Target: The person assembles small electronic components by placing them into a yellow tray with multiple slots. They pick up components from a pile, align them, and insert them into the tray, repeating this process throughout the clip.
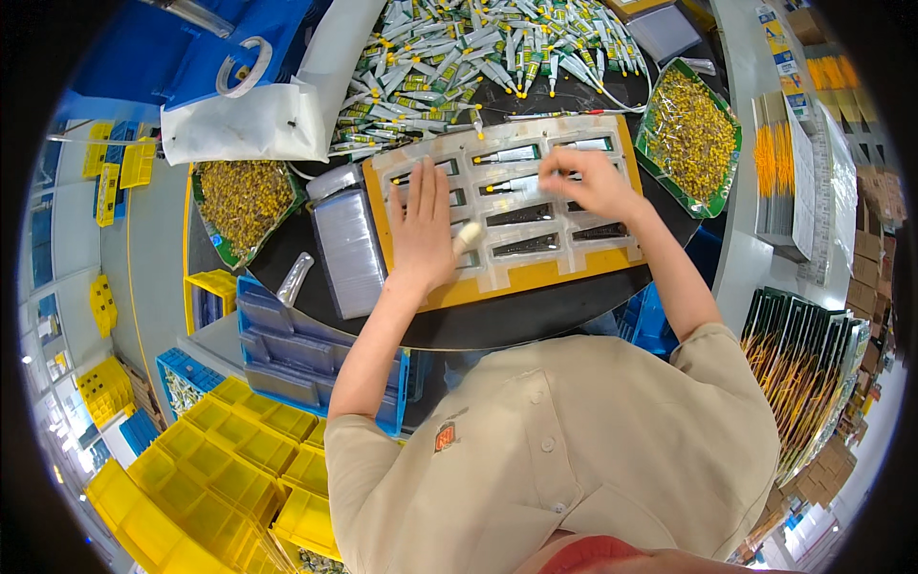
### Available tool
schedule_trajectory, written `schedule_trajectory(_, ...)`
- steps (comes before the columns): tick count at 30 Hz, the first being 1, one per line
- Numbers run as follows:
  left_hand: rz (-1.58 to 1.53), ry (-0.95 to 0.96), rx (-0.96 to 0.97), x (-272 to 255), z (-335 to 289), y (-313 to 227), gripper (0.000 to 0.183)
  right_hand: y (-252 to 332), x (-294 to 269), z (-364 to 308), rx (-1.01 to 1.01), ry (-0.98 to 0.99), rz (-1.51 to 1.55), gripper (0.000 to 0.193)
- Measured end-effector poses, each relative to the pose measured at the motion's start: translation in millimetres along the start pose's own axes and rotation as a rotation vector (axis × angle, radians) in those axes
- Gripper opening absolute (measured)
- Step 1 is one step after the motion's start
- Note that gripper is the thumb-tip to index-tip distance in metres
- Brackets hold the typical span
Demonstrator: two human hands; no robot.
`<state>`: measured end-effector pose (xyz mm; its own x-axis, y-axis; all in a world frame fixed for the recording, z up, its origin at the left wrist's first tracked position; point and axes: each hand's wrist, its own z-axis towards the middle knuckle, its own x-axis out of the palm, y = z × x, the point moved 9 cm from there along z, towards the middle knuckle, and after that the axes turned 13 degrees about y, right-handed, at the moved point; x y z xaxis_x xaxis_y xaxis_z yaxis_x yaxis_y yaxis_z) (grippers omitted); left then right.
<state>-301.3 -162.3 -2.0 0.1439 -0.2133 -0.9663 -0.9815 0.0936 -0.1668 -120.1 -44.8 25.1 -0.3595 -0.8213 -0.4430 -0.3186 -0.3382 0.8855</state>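
A clear plastic blister tray (475,170) with several compartments lies on a yellow board (521,295) in front of me. Small white and green tubes (507,156) with yellow tips rest in its far compartments; the nearer ones look dark. Flat over the tray's left side, my left hand (421,230) is open with fingers stretched out, its thumb wrapped in a pale cover (467,235). Above the right-hand compartments, my right hand (595,184) has its fingers curled together, slightly blurred. Whatever those fingers hold, if anything, is hidden.
A large heap of tubes (449,72) covers the far table. Green-edged containers of small yellow pieces (693,139) flank the tray. Stacked clear plastic trays (352,251) stand at its left. Yellow bins (225,450) and a blue crate (306,335) sit below left; packaged cards (803,368) at right.
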Motion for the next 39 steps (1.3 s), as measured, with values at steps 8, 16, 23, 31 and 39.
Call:
schedule_trajectory(8, -0.244, -0.24, 0.156, -48.9, 125.3, 31.5, 0.033, 14.4, 10.7, 35.5, -0.312, 0.034, -0.395, 0.01)
schedule_trajectory(16, -0.473, -0.326, 0.131, -62.5, 136.1, 36.1, 0.022, -56.4, -111.9, 94.6, -0.081, -0.341, -0.986, 0.013)
schedule_trajectory(23, -0.789, -0.278, 0.417, -55.7, 14.5, -53.2, 0.013, -64.9, -103.1, 24.3, -0.083, -0.27, -0.722, 0.013)
schedule_trajectory(31, -0.518, -0.175, 0.459, -40.6, 1.1, -87.9, 0.017, -73.6, -71.6, 97.6, 0.179, 0.112, -0.802, 0.025)
schedule_trajectory(39, -0.383, 0.058, -0.285, -27.4, 154.9, 22.7, 0.048, 3.4, -71.7, -67.4, -0.275, -0.408, -0.545, 0.014)
